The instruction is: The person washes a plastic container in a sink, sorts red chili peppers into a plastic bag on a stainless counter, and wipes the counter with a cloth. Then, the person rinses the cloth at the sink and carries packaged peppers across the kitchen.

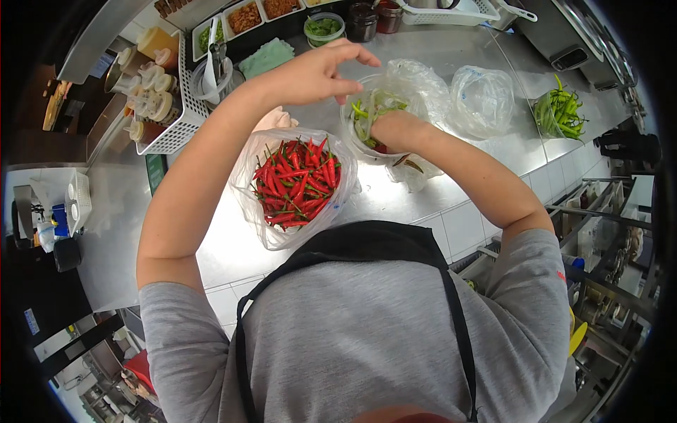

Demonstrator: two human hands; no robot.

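Chilli tub [350,128], right hand [392,132] inside

Bright light whitens the smooth silver metal counter [220,248] with glare beside the clear plastic bag [273,238] of slim red chillies [299,185], while fisheye distortion curves the softer, darker metal shelving [599,215] at right towards black corners.

White basket [192,118] of squeeze bottles [166,108], green cloth [266,58], dark-filled jar [362,24].

Chillies [296,182] lie in a bag [247,204] on the counter [395,201], just left of the tub [347,121].
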